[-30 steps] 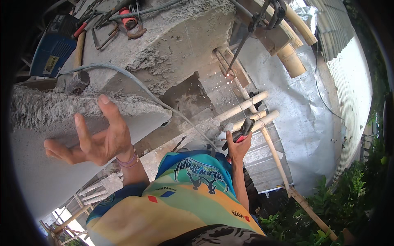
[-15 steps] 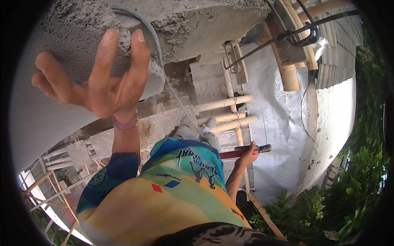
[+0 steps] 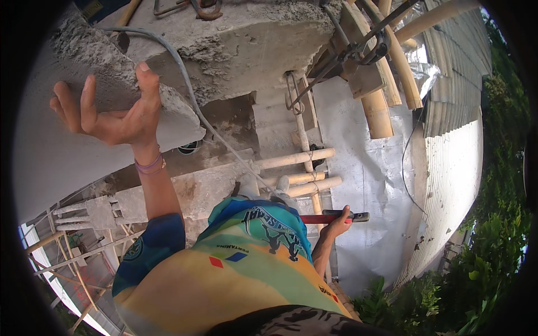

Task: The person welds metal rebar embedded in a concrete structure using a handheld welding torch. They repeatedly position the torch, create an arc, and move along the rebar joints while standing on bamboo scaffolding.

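My left hand (image 3: 115, 112) is raised at the left with its fingers spread and partly bent, and nothing is in it. Behind it is a grey concrete block (image 3: 179, 124) with a rough, broken edge; I cannot tell whether the hand touches it. My right hand (image 3: 338, 225) is lower down at the right, closed round a hand tool (image 3: 315, 218) with a red shaft and a dark end with a hole. The tool's other end is hidden by my shirt. A grey cable (image 3: 193, 95) runs down past the block toward my feet.
Bamboo poles (image 3: 297, 158) are lashed together beyond my feet. At the upper right, bent steel bars (image 3: 336, 56) cross boards and a thick bamboo piece (image 3: 376, 115). Silvery metal sheet (image 3: 364, 162) and corrugated roofing (image 3: 448, 185) lie below, with green foliage (image 3: 448, 297) beyond.
My left hand has moved lower and a little left in the picture, its fingers more bent. The view has shifted, showing more concrete at the top. My right hand still grips the tool.
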The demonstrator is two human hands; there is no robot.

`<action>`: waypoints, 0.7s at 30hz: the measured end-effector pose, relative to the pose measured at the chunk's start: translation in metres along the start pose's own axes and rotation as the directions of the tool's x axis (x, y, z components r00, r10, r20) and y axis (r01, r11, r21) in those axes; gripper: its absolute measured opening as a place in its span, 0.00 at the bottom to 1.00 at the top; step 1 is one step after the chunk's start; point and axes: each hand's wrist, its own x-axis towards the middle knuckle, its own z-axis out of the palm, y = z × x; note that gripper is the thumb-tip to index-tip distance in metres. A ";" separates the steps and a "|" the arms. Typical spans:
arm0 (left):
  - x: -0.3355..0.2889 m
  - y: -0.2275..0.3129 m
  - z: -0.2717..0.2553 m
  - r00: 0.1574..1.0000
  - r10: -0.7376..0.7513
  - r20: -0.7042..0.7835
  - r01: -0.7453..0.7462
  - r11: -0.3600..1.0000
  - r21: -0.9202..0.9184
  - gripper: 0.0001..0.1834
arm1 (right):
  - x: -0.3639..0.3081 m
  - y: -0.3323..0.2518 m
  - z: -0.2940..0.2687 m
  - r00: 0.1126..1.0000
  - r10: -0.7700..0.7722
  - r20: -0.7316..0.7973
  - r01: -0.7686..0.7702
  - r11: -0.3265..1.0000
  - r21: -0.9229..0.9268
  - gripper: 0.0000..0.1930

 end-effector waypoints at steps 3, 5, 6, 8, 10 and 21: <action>-0.001 -0.001 0.003 0.998 0.056 -0.030 -0.056 0.998 0.005 0.42 | 0.037 -0.005 0.002 1.000 0.021 -0.001 -0.021 0.999 -0.040 0.20; -0.001 -0.002 0.002 0.999 0.008 -0.052 -0.005 0.998 0.056 0.43 | 0.059 -0.012 -0.001 0.995 0.015 0.098 -0.016 1.000 0.004 0.20; -0.001 -0.002 0.000 0.999 -0.017 -0.045 0.021 0.996 0.084 0.43 | 0.069 -0.014 -0.004 0.988 0.025 0.155 -0.030 0.999 0.026 0.21; -0.001 -0.003 -0.002 1.000 0.000 0.000 0.000 0.987 0.161 0.45 | 0.092 -0.018 -0.003 0.993 0.032 0.116 -0.032 0.999 -0.004 0.21; -0.002 -0.003 -0.001 1.000 -0.009 0.022 0.005 0.984 0.181 0.45 | 0.114 -0.022 -0.007 0.987 0.054 0.153 -0.051 0.998 -0.022 0.21; -0.002 -0.009 -0.001 0.992 -0.039 0.120 0.015 0.981 0.191 0.47 | 0.164 -0.032 -0.022 0.971 0.021 0.238 -0.003 0.997 -0.076 0.17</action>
